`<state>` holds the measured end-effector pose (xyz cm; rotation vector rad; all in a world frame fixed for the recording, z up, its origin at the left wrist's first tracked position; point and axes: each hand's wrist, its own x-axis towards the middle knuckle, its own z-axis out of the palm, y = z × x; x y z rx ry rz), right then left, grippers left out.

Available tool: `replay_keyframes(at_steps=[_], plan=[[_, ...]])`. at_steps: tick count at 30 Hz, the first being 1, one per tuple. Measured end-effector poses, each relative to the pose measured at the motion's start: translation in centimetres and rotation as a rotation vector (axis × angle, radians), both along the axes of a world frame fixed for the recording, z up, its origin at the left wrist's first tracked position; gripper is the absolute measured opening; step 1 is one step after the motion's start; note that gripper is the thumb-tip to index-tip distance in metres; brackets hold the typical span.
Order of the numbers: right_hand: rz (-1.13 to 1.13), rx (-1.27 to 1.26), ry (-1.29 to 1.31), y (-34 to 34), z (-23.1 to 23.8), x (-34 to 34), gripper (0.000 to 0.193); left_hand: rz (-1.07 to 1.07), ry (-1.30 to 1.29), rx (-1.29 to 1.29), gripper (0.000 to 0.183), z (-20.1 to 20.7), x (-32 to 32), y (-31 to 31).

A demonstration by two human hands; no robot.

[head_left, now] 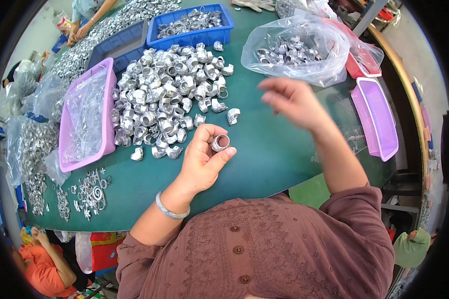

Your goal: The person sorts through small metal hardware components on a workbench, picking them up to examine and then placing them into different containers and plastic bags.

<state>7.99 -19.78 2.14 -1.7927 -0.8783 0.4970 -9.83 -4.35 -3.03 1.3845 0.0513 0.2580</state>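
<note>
Low over the table's near middle, my left hand grips a wide silver metal ring between thumb and fingers, its round hole facing up. To the right, my right hand is raised above the green table, fingers stretched and apart with nothing visible in them. Just beyond my left hand lies a large heap of similar silver rings. One loose ring sits between the heap and my right hand. Past my right hand, a clear plastic bag stands open with several silver rings inside.
A blue bin of metal pieces and a darker blue tray stand behind the heap. Left is a pink basket lined with plastic; small ornaments lie nearer. At right sits a purple basket. A co-worker's arm reaches in far left.
</note>
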Motion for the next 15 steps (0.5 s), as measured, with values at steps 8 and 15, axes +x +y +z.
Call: replay_keyframes(at_steps=[8,15], plan=[[0.289,0.159,0.464,1.2,-2.0,-6.9,0.021,0.142,-0.278,0.197,0.032,-0.7,0.6,-0.1],[0.246,0.186,0.239,1.7,-1.2,-7.5,0.013,0.227,-0.378,0.411,0.032,-0.9,0.2,0.2]])
